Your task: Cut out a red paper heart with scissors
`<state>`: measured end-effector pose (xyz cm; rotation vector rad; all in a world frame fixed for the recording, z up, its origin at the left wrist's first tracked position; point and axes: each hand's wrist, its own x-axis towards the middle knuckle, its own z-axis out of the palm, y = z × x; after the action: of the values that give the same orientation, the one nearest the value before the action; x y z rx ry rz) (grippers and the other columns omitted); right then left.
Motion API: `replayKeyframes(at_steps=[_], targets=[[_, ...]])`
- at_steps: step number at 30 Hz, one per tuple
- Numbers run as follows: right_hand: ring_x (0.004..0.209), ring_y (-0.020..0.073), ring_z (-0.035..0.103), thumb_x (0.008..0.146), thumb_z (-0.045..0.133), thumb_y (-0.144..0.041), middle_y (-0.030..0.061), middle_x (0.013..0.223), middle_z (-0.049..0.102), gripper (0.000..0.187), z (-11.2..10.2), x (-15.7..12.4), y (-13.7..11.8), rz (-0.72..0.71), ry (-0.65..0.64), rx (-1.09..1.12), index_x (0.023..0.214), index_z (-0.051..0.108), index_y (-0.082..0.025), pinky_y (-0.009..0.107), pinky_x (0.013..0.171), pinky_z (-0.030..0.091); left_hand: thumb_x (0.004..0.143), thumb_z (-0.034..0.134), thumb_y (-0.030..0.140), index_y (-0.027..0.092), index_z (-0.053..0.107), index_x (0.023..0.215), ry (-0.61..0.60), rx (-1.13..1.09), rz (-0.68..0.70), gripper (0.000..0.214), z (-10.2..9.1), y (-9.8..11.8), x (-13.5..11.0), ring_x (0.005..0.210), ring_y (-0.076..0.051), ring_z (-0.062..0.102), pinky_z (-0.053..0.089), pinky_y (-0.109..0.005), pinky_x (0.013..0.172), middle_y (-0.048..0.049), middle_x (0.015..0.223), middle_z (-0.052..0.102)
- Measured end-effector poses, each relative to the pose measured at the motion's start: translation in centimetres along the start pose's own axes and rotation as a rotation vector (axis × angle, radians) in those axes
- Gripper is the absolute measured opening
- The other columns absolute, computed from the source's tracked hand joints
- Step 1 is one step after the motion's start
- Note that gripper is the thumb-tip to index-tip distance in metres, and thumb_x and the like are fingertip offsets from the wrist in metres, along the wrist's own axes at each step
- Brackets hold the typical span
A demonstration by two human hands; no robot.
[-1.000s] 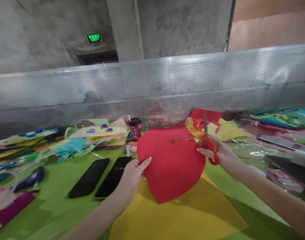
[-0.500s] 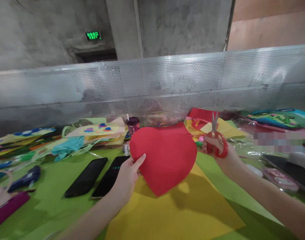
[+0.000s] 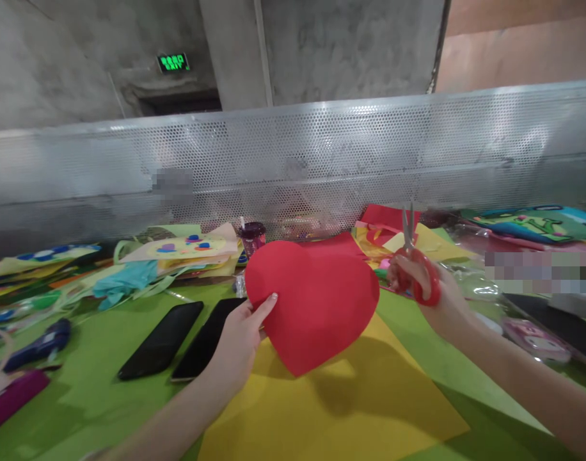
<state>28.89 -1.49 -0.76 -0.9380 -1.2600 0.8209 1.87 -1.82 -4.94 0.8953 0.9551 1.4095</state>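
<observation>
A large red paper heart (image 3: 316, 301) is held up in the middle of the head view, its point downward. My left hand (image 3: 247, 326) pinches its left edge, thumb on the front face and fingers behind. To the right, my right hand (image 3: 425, 288) grips scissors (image 3: 426, 275) by their red handles. The blades point upward, slightly parted, and stand apart from the heart. Under the heart lies a yellow paper sheet (image 3: 350, 410) on the green table (image 3: 91, 384).
Two black phones (image 3: 161, 339) lie left of my left hand. A dark cup with a straw (image 3: 252, 237) stands behind the heart. Paper crafts (image 3: 178, 250) are piled at back left, red and yellow scraps (image 3: 437, 243) at back right. A perforated metal barrier (image 3: 293, 153) runs behind.
The view has shifted slightly. Both hands keep their grips; the heart and scissors have barely moved. The lit display on one phone has gone dark.
</observation>
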Motion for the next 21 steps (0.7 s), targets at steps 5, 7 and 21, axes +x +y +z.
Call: replayKeyframes(at_steps=[5, 7, 21], targets=[[0.05, 0.0096, 0.05, 0.072, 0.067, -0.044, -0.0019, 0.062, 0.054, 0.027, -2.3, 0.1, -3.1, 0.059, -0.403, -0.374, 0.076, 0.06, -0.019, 0.023, 0.048, 0.041, 0.065, 0.077, 0.03, 0.015, 0.069, 0.097, -0.046, 0.187, 0.0, 0.036, -0.9, 2.7, -0.1, 0.078, -0.023, 0.07, 0.056, -0.032, 0.073, -0.0093, 0.092, 0.074], [0.048, 0.0093, 0.05, 0.071, 0.067, -0.044, -0.0014, 0.062, 0.053, 0.028, -3.0, 0.1, -3.9, 0.138, -0.547, -0.469, 0.073, 0.06, -0.018, 0.022, 0.044, 0.042, 0.064, 0.077, 0.03, 0.017, 0.07, 0.095, -0.071, 0.302, 0.01, 0.034, -1.1, 4.2, -0.4, 0.072, -0.02, 0.07, 0.056, -0.028, 0.066, -0.0064, 0.087, 0.075], [0.046, 0.0081, 0.047, 0.077, 0.062, -0.042, -0.002, 0.057, 0.051, 0.026, -2.4, -0.8, -4.0, 0.229, -0.98, -0.796, 0.075, 0.063, -0.016, 0.02, 0.043, 0.045, 0.059, 0.078, 0.033, 0.021, 0.072, 0.078, -0.038, 0.498, 0.013, 0.024, -1.1, 6.5, -2.1, 0.055, -0.015, 0.068, 0.052, -0.019, 0.045, 0.0016, 0.067, 0.074]])
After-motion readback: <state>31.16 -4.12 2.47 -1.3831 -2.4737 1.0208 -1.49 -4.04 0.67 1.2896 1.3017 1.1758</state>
